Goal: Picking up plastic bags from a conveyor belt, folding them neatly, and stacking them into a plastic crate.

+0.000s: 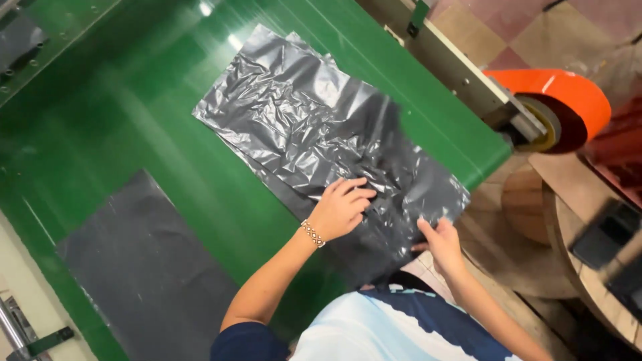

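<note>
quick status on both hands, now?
Left hand: fingers curled, pressing on the crinkled grey plastic bag; no clear grip.
Right hand: pinching the bag's near edge.

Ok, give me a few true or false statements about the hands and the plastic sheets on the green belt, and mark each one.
1. The left hand rests flat on the crinkled grey plastic sheet. True.
2. The right hand is lifted far from that sheet. False: it touches the sheet's near edge.
3. A second dark sheet lies on the green belt. True.
4. The roll beside the belt is blue. False: it is orange.
5. The left wrist is bare. False: it wears a bracelet.
</note>
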